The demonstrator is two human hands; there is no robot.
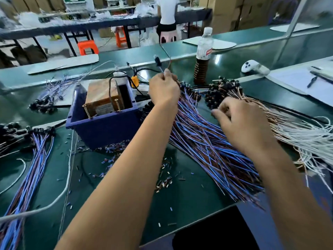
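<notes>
Wire bundle (207,141), blue and brown, fans over the green worktop (180,204) right of the blue bin (108,127), cartons (225,13) stacked in the room behind; left grip (164,89), beyond the bin's right corner, pinches one lifted wire (169,58); right grip (239,120) curls onto the bundle, its hold unclear.

Blue bin (108,129) with taped box (100,94) on green worktop (189,204); bottle (203,56) behind; white controller (252,68) right; orange stool (88,46) far back.

Bright, even overhead light; wide-angle bend at the edges.
Glare streaks the green table (225,62); the far benches (90,24) smear with blur; soft shadows only.
</notes>
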